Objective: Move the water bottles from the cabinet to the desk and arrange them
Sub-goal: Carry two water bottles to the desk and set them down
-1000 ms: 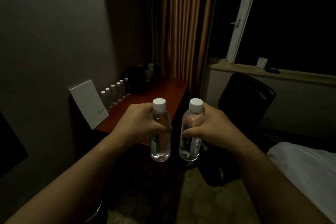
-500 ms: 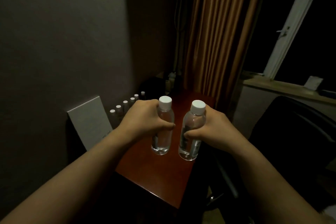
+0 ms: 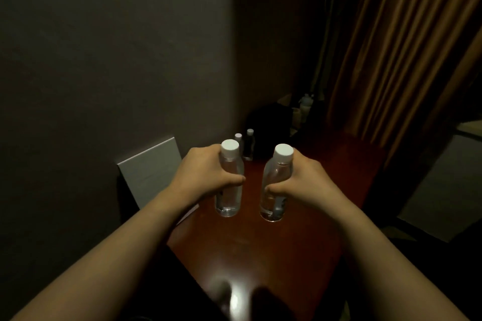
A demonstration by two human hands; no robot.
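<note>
We read no brand or writing on anything here; each bottle carries a label low on its body, but the light is too dim to make it out. Our left grip (image 3: 206, 177) curls around the left bottle (image 3: 229, 182), and our right grip (image 3: 307, 182) curls around the right bottle (image 3: 275, 185). Both are clear plastic with white caps, upright and filled with clear water nearly to the neck, held side by side but apart over the reddish wooden surface (image 3: 260, 255); we cannot tell whether their bases touch it. Beyond the left bottle, more capped bottles (image 3: 247, 144) stand near the wall, partly hidden by our left grip. A white panel (image 3: 151, 169) leans against the wall at the surface's left edge. A dark bulky object (image 3: 271, 125) sits at the far end, with indistinct items behind it, and brown curtains (image 3: 391, 47) hang to the right.
</note>
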